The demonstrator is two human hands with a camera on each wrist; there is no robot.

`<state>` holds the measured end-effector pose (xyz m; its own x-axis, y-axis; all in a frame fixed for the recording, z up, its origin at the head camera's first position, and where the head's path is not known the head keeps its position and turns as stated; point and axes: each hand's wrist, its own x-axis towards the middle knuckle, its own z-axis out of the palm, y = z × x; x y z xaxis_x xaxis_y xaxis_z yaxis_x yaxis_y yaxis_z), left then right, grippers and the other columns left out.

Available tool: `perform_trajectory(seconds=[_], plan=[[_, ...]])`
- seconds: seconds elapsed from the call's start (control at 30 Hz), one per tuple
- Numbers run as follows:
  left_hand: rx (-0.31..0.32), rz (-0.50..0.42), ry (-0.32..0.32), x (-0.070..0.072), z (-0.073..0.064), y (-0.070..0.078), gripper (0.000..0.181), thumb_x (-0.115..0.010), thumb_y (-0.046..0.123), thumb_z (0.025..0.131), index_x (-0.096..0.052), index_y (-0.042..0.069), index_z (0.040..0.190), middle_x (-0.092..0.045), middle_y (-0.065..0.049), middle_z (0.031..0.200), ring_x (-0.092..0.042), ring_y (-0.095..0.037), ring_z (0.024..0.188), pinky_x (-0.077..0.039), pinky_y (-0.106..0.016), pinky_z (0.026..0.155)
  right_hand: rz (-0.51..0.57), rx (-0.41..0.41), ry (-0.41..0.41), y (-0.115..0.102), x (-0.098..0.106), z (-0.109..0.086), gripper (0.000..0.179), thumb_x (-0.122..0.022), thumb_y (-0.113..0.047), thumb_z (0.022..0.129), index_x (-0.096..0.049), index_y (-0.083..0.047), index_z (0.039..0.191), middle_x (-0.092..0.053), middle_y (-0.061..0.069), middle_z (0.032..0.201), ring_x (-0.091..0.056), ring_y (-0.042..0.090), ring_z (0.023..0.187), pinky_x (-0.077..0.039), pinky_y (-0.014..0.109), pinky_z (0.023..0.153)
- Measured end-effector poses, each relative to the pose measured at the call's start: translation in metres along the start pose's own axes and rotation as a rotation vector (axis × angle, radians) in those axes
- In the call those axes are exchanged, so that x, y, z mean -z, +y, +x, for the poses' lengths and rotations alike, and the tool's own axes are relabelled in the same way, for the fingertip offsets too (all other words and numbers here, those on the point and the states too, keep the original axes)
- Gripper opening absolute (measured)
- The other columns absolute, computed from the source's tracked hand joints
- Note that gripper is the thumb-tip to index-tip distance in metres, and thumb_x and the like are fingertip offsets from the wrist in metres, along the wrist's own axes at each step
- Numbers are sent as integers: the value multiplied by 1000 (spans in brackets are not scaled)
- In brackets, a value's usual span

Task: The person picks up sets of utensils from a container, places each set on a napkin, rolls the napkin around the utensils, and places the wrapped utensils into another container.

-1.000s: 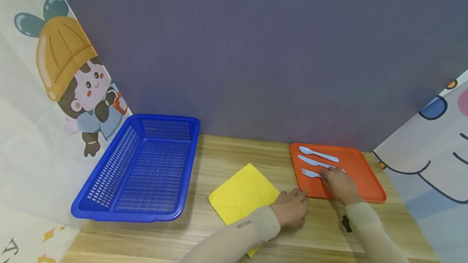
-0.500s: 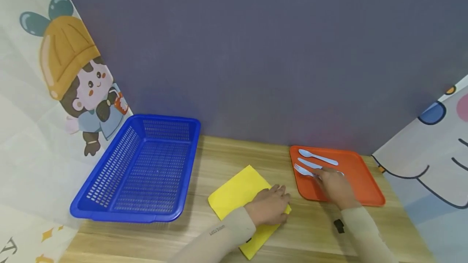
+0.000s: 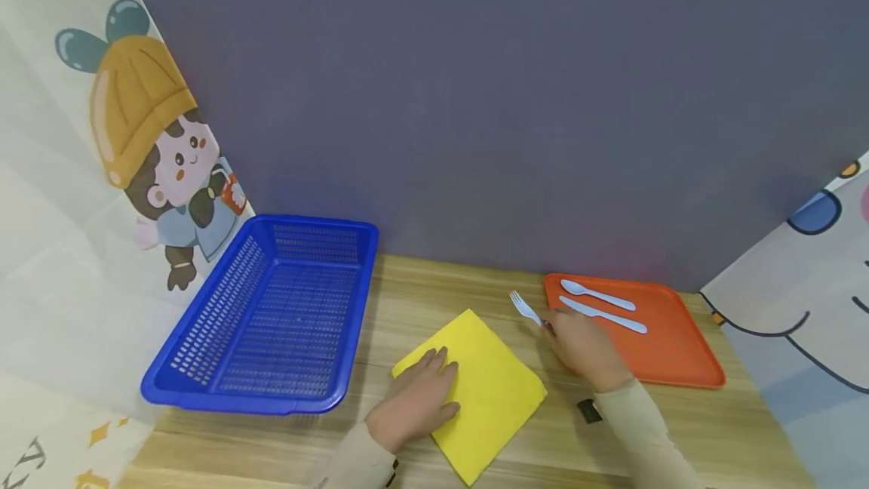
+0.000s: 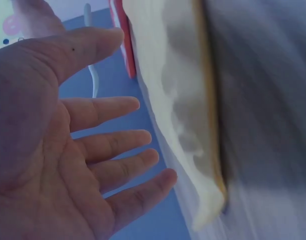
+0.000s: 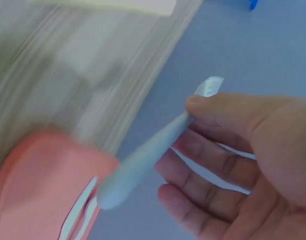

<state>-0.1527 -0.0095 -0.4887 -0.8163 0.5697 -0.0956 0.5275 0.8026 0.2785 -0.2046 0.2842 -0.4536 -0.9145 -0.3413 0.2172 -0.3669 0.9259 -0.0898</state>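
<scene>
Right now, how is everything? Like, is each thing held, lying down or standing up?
fork: held in the right hand
right hand: pinching the fork
left hand: spread, over the yellow sheet
yellow sheet: lying on the table
tray: flat on the table
spoon: lying on the tray
knife: lying on the tray
basket: upright

Soft, even light fills the head view, mostly sharp, with faint shadows on the tabletop [image 3: 217,444] beside the basket [image 3: 244,403] and a dim wall [image 3: 475,96]. Both wrist views look bluish and hazy: tabletop streaked, tray [image 5: 43,175] and fork [image 5: 143,160] blurred, grey shadow patches on the cloth [image 4: 165,65].
</scene>
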Motion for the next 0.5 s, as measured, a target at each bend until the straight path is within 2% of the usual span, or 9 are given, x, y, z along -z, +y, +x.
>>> perform_trajectory(seconds=[0.1, 0.27, 0.37, 0.5], plan=[[28, -22, 21, -1, -9, -6, 61, -69, 40, 92, -55, 7, 142, -41, -19, 152, -39, -37, 139, -39, -49, 110, 53, -42, -29, -14, -2, 7, 14, -76, -7, 88, -65, -9, 79, -52, -3, 66, -45, 11, 57, -39, 28, 47], [39, -6, 38, -4, -15, -14, 61, -71, 39, 91, -56, 6, 140, -44, -21, 150, -42, -39, 137, -42, -53, 106, 212, -159, -108, -34, -13, 16, 24, -69, -9, 92, -57, -12, 72, -37, -6, 58, -32, 7, 49, -27, 23, 42], [31, 20, 38, -4, -16, -19, 61, -72, 39, 90, -57, 5, 139, -44, -22, 149, -42, -40, 136, -41, -50, 108, 281, -222, -138, -46, -21, 20, 28, -67, -13, 95, -55, -12, 70, -35, -6, 56, -32, 7, 46, -27, 22, 41], [29, 45, 32, -1, -15, -24, 61, -74, 38, 89, -57, 5, 138, -44, -23, 148, -42, -41, 135, -41, -49, 108, 295, -233, -113, -59, -32, 26, 28, -67, -12, 92, -53, -13, 68, -39, -6, 55, -37, 8, 46, -32, 23, 41]])
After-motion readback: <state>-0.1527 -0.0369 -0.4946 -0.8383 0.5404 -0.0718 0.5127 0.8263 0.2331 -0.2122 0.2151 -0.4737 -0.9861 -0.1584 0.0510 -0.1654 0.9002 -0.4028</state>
